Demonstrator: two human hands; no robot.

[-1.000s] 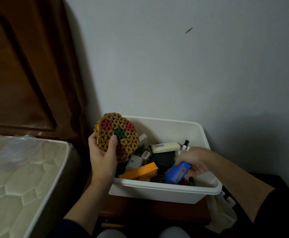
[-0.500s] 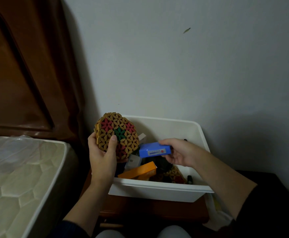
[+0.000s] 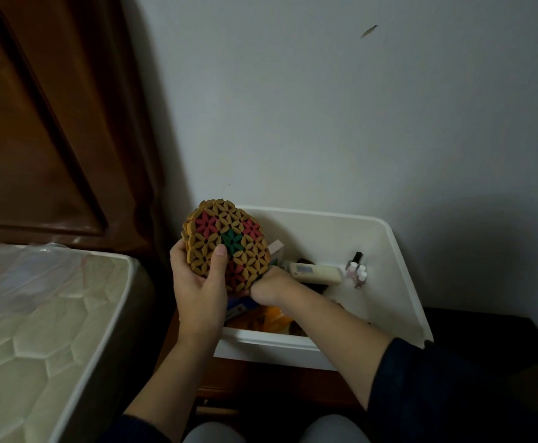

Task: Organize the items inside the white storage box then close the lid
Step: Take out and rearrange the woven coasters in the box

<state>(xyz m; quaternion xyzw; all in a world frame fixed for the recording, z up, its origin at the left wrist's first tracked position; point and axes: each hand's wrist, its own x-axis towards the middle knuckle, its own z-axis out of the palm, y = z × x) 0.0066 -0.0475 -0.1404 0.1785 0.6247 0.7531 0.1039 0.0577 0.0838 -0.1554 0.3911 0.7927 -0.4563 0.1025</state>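
A quilted cream mattress (image 3: 37, 330) lies at the left, beside the dark wooden headboard (image 3: 37, 123). The left hand (image 3: 199, 282) grips a round woven coaster of tan petals with red and green flowers (image 3: 227, 243), thumb across its face, holding it upright above the left end of the open white plastic storage box (image 3: 398, 266). The right hand (image 3: 269, 286) reaches down into the box just under the coaster; its fingers are hidden, so its grip cannot be told. Further right inside lie a cream remote control (image 3: 317, 272) and small nail polish bottles (image 3: 357, 270).
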